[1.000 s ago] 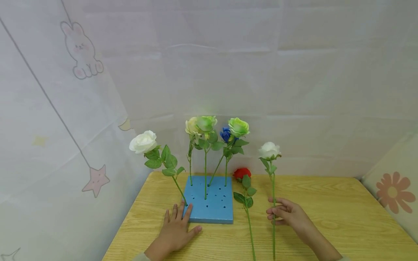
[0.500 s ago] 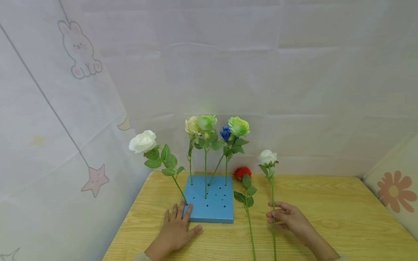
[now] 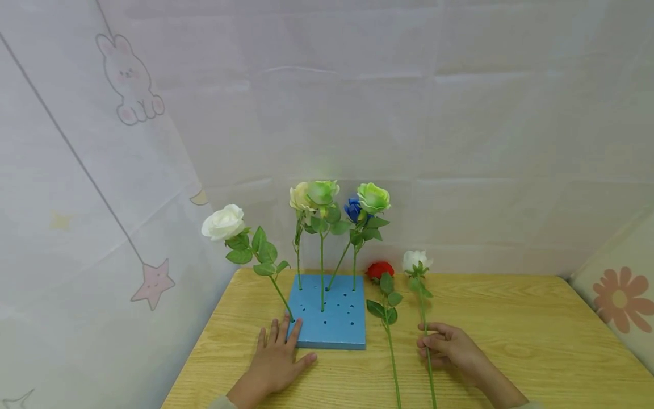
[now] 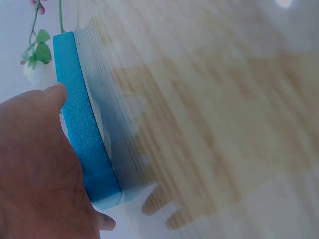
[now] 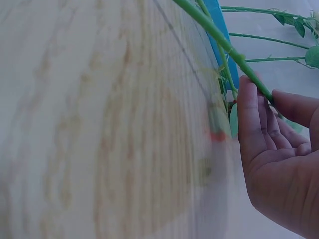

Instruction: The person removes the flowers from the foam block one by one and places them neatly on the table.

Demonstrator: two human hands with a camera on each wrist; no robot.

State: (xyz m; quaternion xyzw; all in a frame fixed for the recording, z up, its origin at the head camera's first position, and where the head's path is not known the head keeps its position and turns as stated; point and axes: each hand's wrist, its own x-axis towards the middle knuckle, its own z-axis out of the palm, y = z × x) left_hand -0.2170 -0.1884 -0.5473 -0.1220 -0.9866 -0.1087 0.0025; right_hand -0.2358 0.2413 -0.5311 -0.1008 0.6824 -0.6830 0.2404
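Note:
My right hand (image 3: 452, 349) pinches the green stem of a white rose (image 3: 416, 261) between thumb and fingers, right of the blue foam block. In the right wrist view the stem (image 5: 219, 37) runs slanting past the fingertips. My left hand (image 3: 276, 355) lies with fingers spread at the near left corner of the blue foam block (image 3: 332, 335), touching its edge. In the left wrist view the hand (image 4: 40, 159) is against the side of the block (image 4: 84, 124). Beside the held stem, a red rose (image 3: 380, 271) lies on the table.
Upright in the block's holes stand a leaning white rose (image 3: 223, 222), a pale yellow rose (image 3: 300, 197), two green roses (image 3: 323, 193) and a blue rose (image 3: 352, 210). Several other holes show in the block. A pale curtain (image 3: 327, 102) hangs behind the wooden table (image 3: 511, 318).
The white rose in my right hand has lowered and tipped away, its bloom dropping towards the table's back edge. The right hand sank slightly. My left hand stays in place.

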